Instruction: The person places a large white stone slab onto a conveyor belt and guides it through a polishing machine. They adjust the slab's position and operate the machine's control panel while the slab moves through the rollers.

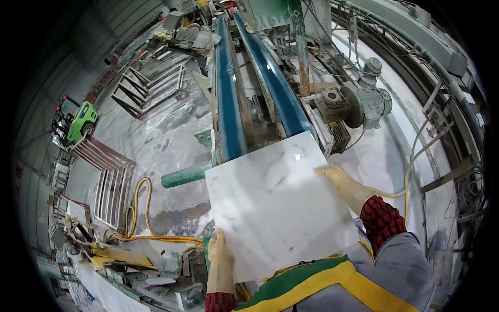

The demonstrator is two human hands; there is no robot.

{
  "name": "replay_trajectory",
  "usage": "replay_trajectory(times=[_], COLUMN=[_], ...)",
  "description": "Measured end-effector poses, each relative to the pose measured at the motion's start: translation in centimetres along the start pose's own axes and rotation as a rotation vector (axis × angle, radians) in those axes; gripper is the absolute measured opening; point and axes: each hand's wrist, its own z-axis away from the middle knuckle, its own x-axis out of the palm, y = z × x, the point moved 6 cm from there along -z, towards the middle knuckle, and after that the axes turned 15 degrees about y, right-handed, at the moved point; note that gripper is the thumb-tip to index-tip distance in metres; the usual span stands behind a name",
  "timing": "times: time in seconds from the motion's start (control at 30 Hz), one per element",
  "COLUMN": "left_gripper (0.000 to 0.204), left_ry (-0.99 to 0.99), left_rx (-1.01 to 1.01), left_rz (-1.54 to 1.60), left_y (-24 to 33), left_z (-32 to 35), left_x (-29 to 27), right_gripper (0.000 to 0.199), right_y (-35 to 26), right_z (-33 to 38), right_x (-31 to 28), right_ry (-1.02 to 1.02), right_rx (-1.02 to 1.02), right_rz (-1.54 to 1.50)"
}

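A large square white marble tile (275, 208) with faint grey veining is held in front of me at a slight turn. Cream-gloved, my left hand (221, 260) grips its left edge near the lower corner. On the opposite side my right hand (343, 184), gloved the same way, holds the right edge near the far corner. Both hands are closed on the tile, and the fingers beneath it are hidden. The tile's far edge overlaps the near ends of two wet blue conveyor belts (230, 99); whether it rests on them I cannot tell.
Right of the belts sits a grey motor with gearbox (364, 104). A green roller (184, 176) juts out left. Yellow hoses (138, 208) lie on the floor near metal racks (112, 187). Stone offcuts (161, 281) fill the lower left. A green forklift (80, 122) stands far left.
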Motion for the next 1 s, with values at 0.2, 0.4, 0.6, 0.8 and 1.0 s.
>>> replay_trajectory(times=[0.2, 0.4, 0.6, 0.8, 1.0], left_gripper=[0.047, 0.07, 0.062, 0.059, 0.065], left_ry=[-0.077, -0.103, -0.094, -0.179, -0.136], left_rx=[-0.04, -0.186, -0.11, -0.403, -0.455], left_rz=[0.259, 0.36, 0.308, 0.406, 0.498], left_y=[2.9, 4.7, 6.6, 9.3, 7.0], left_z=[-10.4, -17.8, -21.5, -21.9, -23.4], left_x=[3.4, 5.2, 4.1, 2.5, 6.2], right_gripper=[0.05, 0.05, 0.043, 0.051, 0.053], right_y=[-6.5, -11.1, -11.0, -9.8, 5.1], right_z=[-2.8, -1.5, -6.0, -4.6, -0.2], right_x=[-0.5, 5.5, 6.9, 4.9, -1.2], right_ry=[-0.018, -0.087, 0.015, 0.118, 0.065], right_rx=[-1.01, -0.288, -0.321, -0.137, 0.204], right_rz=[0.538, 0.003, 0.192, 0.121, 0.059])
